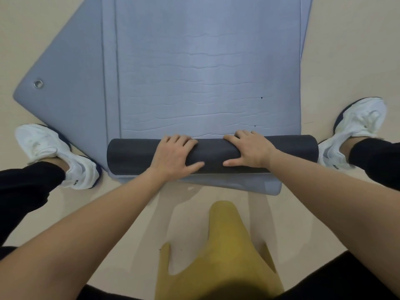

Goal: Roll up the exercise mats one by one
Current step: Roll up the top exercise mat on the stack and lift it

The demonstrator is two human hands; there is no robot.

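Head view — mat roll (213, 153) crosswise, long axis left–right

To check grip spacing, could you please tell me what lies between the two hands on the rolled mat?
Only a bare stretch of the dark roll, between left hand and right hand, in the head view.

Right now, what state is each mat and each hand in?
top mat, partly rolled: dark roll at the near end, the rest lying flat.
left hand, grips the roll, fingers over its top, thumb on the near side.
right hand, grips the roll the same way.
lower mats, unrolled, flat under the top one, one skewed.
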